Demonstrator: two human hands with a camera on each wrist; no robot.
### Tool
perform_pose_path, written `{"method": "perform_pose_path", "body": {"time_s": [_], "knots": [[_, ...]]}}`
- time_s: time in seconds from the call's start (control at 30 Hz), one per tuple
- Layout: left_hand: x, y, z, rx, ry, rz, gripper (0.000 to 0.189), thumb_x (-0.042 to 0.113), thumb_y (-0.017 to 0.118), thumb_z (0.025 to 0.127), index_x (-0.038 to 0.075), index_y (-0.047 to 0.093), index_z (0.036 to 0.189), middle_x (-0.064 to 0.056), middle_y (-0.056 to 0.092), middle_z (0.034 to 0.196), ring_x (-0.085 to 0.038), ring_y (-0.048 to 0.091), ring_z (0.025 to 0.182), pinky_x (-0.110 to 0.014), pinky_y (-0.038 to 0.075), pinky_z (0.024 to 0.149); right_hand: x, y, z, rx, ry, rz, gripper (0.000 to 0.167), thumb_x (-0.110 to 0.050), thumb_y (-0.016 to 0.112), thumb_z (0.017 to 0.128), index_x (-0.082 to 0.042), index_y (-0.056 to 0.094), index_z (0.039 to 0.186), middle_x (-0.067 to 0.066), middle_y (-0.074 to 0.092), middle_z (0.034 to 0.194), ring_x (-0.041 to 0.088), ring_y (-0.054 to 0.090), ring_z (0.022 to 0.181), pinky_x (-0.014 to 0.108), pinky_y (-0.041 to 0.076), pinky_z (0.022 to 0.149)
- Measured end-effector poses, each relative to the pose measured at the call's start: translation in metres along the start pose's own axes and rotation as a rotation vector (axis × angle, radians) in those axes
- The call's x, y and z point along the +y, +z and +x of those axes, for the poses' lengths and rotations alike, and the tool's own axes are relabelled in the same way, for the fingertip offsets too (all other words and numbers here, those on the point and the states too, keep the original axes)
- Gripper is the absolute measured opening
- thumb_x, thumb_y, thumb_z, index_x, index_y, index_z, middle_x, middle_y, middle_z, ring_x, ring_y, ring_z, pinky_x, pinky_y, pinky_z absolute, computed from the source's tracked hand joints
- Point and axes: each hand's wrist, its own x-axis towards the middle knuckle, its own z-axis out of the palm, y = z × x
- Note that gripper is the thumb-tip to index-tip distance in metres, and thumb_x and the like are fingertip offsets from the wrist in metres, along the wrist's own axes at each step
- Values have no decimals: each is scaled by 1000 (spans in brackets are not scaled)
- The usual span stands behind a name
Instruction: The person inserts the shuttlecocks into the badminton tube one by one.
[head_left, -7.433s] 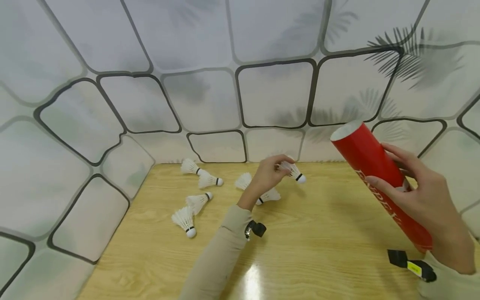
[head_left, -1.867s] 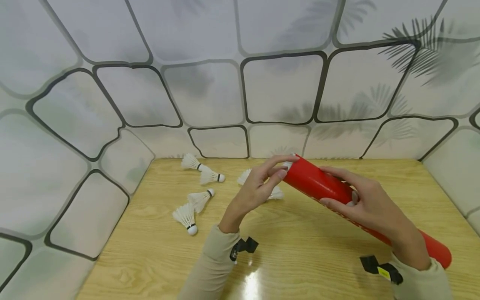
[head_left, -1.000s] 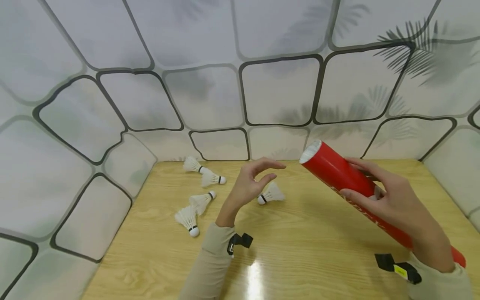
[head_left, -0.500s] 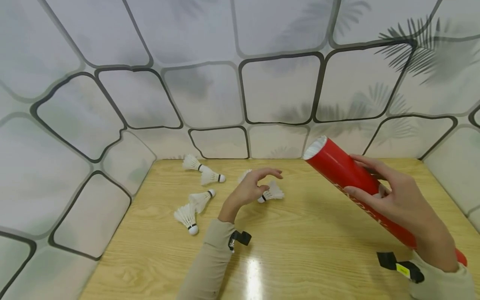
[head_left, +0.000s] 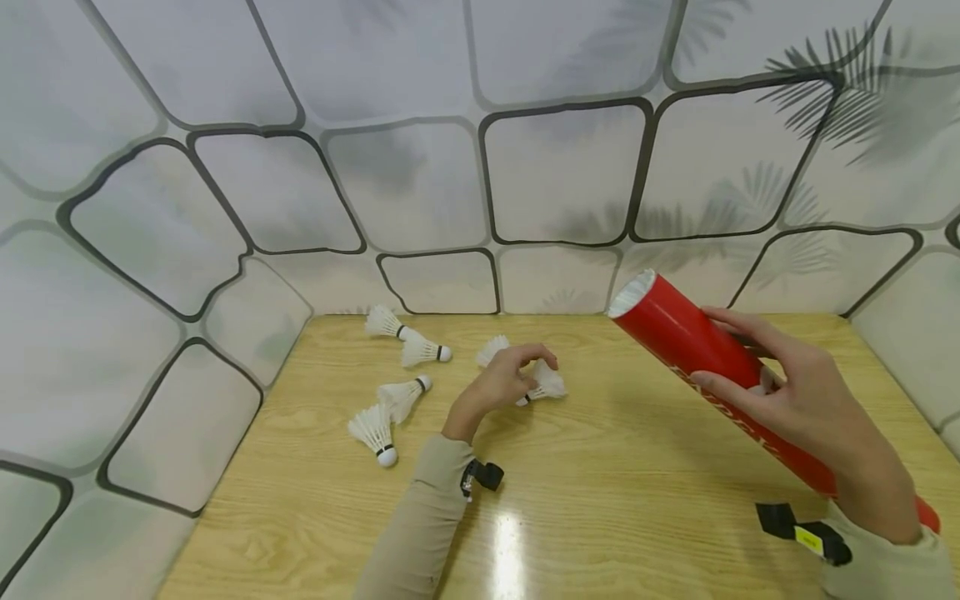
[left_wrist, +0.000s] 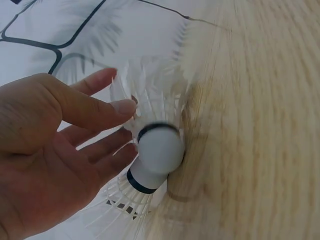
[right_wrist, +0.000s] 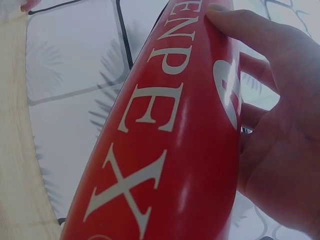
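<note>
My left hand (head_left: 501, 379) is lowered over a white feather shuttlecock (head_left: 551, 381) lying on the wooden table. In the left wrist view, my thumb and fingertips are right at the side of this shuttlecock's skirt (left_wrist: 152, 92), fingers bent loosely and apart. A second shuttlecock (head_left: 491, 348) lies just behind, partly hidden by the hand; its skirt (left_wrist: 122, 200) spreads below the first one's cork. My right hand (head_left: 802, 392) grips a red tube (head_left: 693, 333) with white lettering, tilted with its open end up and to the left. White feathers show inside the mouth.
At the left of the table (head_left: 600, 500) lie several more shuttlecocks: a back pair (head_left: 423, 352) and a front pair (head_left: 375, 429). A patterned wall (head_left: 555, 183) rises at the table's back and left edges. Dark straps (head_left: 806, 537) sit on both wrists.
Earlier my left hand held a shuttlecock, then was at the tube's mouth. Since then it has moved back left and down onto another shuttlecock; the tube has swung back up, away from that hand.
</note>
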Motion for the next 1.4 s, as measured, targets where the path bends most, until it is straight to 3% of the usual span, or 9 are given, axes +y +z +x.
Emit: {"method": "perform_pose_path", "body": {"time_s": [0.2, 0.4, 0.63, 0.83, 1.0, 1.2, 1.4], "knots": [[0, 1, 1, 87, -76, 122, 33, -13, 71, 89, 7, 67, 115, -11, 65, 126, -28, 57, 125, -44, 50, 101, 0, 0, 0, -3, -19, -7, 82, -4, 89, 78, -22, 54, 150, 14, 64, 129, 2, 51, 95, 17, 52, 58], [0, 0, 2, 118, -135, 190, 33, 0, 79, 89, 10, 66, 118, -10, 66, 120, -26, 62, 113, -38, 53, 94, 0, 0, -1, -3, -30, 1, 82, -4, 89, 79, -22, 53, 150, 14, 65, 127, -5, 52, 96, 15, 52, 58], [4, -9, 1, 195, -102, 214, 22, 5, 76, 93, 9, 66, 112, -7, 69, 97, -21, 66, 91, -33, 56, 79, -1, 0, -1, -3, -27, 11, 81, -4, 88, 79, -22, 53, 150, 14, 65, 127, -4, 53, 95, 16, 52, 57], [8, -18, -1, 264, -17, 183, 10, 7, 75, 95, 6, 66, 99, -6, 70, 94, -20, 68, 91, -30, 56, 82, -1, 0, 0, -1, -26, 7, 81, -4, 89, 78, -22, 54, 149, 14, 65, 126, -4, 53, 94, 16, 52, 57], [14, -26, -3, 313, 58, 120, 8, 6, 71, 97, 6, 63, 98, -8, 70, 95, -20, 67, 89, -31, 55, 82, 0, 2, 1, -9, -46, 1, 81, -5, 89, 78, -22, 53, 150, 14, 64, 127, -5, 53, 95, 16, 53, 58], [20, -32, -6, 314, 40, -26, 9, 8, 66, 101, 6, 58, 103, -8, 73, 96, -22, 72, 92, -32, 56, 83, 2, 6, 2, -39, -66, 6, 80, -8, 88, 81, -23, 52, 150, 15, 64, 125, 1, 56, 91, 20, 55, 56], [23, -34, -10, 379, 41, -119, 20, 8, 62, 103, 5, 55, 122, -15, 77, 96, -30, 75, 93, -38, 55, 79, 2, 10, 3, -48, -71, 3, 80, -10, 89, 80, -24, 53, 150, 13, 64, 125, 9, 59, 91, 21, 55, 55]]}}
